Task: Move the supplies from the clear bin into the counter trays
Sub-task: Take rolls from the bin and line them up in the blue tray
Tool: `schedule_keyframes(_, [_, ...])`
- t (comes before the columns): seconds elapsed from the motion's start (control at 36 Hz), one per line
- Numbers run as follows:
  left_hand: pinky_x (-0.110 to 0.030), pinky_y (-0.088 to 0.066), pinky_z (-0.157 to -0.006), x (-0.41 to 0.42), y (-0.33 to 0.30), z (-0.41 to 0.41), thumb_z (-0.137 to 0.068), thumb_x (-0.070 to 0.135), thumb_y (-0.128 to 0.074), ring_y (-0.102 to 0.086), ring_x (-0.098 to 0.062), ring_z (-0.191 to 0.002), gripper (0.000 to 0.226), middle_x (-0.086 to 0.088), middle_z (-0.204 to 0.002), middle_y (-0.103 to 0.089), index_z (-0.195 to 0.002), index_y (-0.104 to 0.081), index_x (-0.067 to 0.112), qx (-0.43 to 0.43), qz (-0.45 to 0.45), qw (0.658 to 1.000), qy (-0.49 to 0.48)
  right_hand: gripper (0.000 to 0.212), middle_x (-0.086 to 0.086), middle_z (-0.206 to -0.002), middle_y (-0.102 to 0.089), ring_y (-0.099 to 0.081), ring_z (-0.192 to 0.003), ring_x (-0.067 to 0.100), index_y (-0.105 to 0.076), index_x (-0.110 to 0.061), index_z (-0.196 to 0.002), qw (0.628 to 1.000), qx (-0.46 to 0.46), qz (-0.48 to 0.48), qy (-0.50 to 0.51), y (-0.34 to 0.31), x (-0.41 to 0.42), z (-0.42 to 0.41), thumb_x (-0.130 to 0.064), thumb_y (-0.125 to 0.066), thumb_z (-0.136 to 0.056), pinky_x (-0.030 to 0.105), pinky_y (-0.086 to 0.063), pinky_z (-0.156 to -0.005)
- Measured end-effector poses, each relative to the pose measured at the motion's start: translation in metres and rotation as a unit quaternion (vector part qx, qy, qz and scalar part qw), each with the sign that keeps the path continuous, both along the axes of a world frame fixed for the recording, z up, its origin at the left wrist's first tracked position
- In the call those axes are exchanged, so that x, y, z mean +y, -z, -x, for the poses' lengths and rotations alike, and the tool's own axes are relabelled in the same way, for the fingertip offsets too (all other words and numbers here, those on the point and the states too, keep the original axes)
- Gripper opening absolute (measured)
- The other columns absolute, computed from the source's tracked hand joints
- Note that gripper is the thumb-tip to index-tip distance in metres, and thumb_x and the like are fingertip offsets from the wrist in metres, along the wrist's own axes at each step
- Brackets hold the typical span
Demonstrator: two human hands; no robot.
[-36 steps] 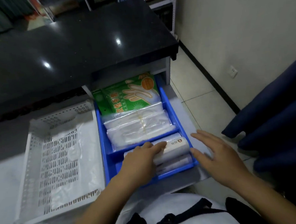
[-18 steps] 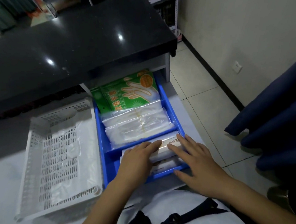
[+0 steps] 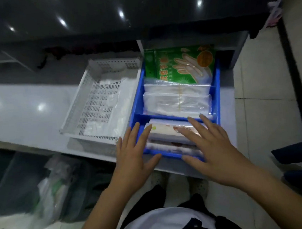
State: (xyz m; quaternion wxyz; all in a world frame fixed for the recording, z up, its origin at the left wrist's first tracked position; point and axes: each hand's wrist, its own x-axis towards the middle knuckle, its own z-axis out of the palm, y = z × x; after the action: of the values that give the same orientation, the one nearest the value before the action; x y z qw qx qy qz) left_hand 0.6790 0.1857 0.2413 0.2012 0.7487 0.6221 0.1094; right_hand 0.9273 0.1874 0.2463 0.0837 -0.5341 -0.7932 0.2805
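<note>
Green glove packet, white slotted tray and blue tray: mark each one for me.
Green glove packet [image 3: 180, 64]: head view, middle of its printed front.
White slotted tray [image 3: 74, 109]: head view, its perforated left wall.
Blue tray [image 3: 164, 115]: head view, the divider between its two compartments.

Glossy black polished-stone countertop [image 3: 104, 14] with bright specular highlights; below it a smooth, semi-gloss pale grey work surface [image 3: 21, 112]. Matt white perforated plastic basket [image 3: 75, 110] with slotted floor, lined with thin translucent plastic film [image 3: 122, 105]; smooth, slightly shiny blue moulded plastic divided tray [image 3: 137, 104] containing a glossy green printed plastic glove packet [image 3: 180, 64], crinkled clear plastic bags [image 3: 176, 100] and shiny film-wrapped white rolls [image 3: 165, 131]. Crumpled translucent plastic bag [image 3: 50, 189] at lower left; glazed pale floor tiles [image 3: 262, 81] with faint sheen; dark blue cloth [image 3: 298, 156], matt, at right.
</note>
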Motion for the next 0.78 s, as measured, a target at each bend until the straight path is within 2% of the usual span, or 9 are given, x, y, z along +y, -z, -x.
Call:
schedule_keyframes(0.08, [-0.052, -0.015, -0.119, -0.030, 0.003, 0.014, -0.087, 0.055, -0.062, -0.005, -0.023, -0.152, 0.083, -0.001, -0.165, -0.010, -0.155, -0.018, 0.036, 0.008, 0.021, 0.999, -0.047, 0.067, -0.012, -0.165, 0.004, 0.023, -0.148, 0.010, -0.018, -0.043, -0.152, 0.999, 0.023, -0.004, -0.040, -0.010, 0.001, 0.017, -0.061, -0.044, -0.093, 0.035, 0.009, -0.117])
schedule_keyframes(0.22, [-0.048, -0.007, -0.121, -0.077, 0.003, 0.054, -0.082, 0.074, -0.035, 0.000, -0.017, -0.152, 0.080, 0.006, -0.165, -0.006, -0.152, -0.008, 0.045, 0.019, 0.036, 0.991, -0.129, 0.071, -0.011, -0.165, 0.012, 0.026, -0.148, 0.016, -0.006, -0.048, -0.153, 0.992, -0.006, -0.011, -0.126, -0.011, -0.014, 0.073, -0.068, -0.034, -0.091, 0.044, 0.007, -0.120])
schedule_keyframes(0.31, [-0.045, 0.001, -0.120, -0.104, 0.007, 0.087, -0.086, 0.072, -0.041, 0.007, -0.013, -0.151, 0.078, 0.009, -0.165, 0.001, -0.151, -0.005, 0.050, 0.015, 0.052, 0.984, -0.169, 0.077, -0.013, -0.161, 0.026, 0.036, -0.144, 0.016, 0.004, -0.051, -0.151, 0.981, -0.041, 0.007, -0.188, -0.004, -0.031, 0.116, -0.068, -0.040, -0.090, 0.050, 0.010, -0.120])
schedule_keyframes(0.36, [-0.044, 0.005, -0.120, -0.123, 0.013, 0.111, -0.088, 0.070, -0.043, 0.012, -0.012, -0.150, 0.079, 0.009, -0.165, 0.006, -0.150, 0.001, 0.052, 0.027, 0.064, 0.980, -0.186, 0.079, -0.014, -0.161, 0.027, 0.038, -0.143, 0.016, 0.006, -0.053, -0.150, 0.977, -0.057, 0.019, -0.205, 0.001, -0.046, 0.143, -0.070, -0.040, -0.089, 0.051, 0.011, -0.120])
schedule_keyframes(0.5, [-0.047, 0.006, -0.121, -0.163, 0.028, 0.177, -0.084, 0.079, -0.031, 0.019, -0.017, -0.149, 0.082, 0.008, -0.164, 0.016, -0.150, 0.009, 0.051, 0.083, 0.094, 0.966, -0.228, 0.076, -0.013, -0.162, 0.023, 0.037, -0.142, 0.013, 0.002, -0.052, -0.151, 0.974, -0.095, 0.039, -0.202, 0.013, -0.077, 0.205, -0.077, -0.030, -0.087, 0.046, 0.015, -0.118])
schedule_keyframes(0.67, [-0.048, 0.007, -0.119, -0.217, 0.040, 0.267, -0.084, 0.080, -0.030, 0.021, -0.018, -0.149, 0.083, 0.006, -0.164, 0.018, -0.150, 0.008, 0.050, 0.061, 0.103, 0.956, -0.267, 0.087, -0.017, -0.164, 0.013, 0.025, -0.147, 0.009, -0.006, -0.056, -0.150, 0.980, -0.092, 0.089, -0.151, 0.031, -0.122, 0.290, -0.091, -0.007, -0.071, 0.047, 0.003, -0.121])
schedule_keyframes(0.78, [-0.051, 0.005, -0.121, -0.255, 0.048, 0.322, -0.083, 0.081, -0.030, 0.022, -0.019, -0.148, 0.084, 0.005, -0.163, 0.020, -0.151, 0.009, 0.049, 0.045, 0.125, 0.943, -0.306, 0.086, -0.020, -0.164, 0.008, 0.017, -0.149, 0.010, -0.009, -0.058, -0.148, 0.978, -0.093, 0.111, -0.149, 0.038, -0.147, 0.354, -0.091, -0.009, -0.068, 0.048, -0.003, -0.120])
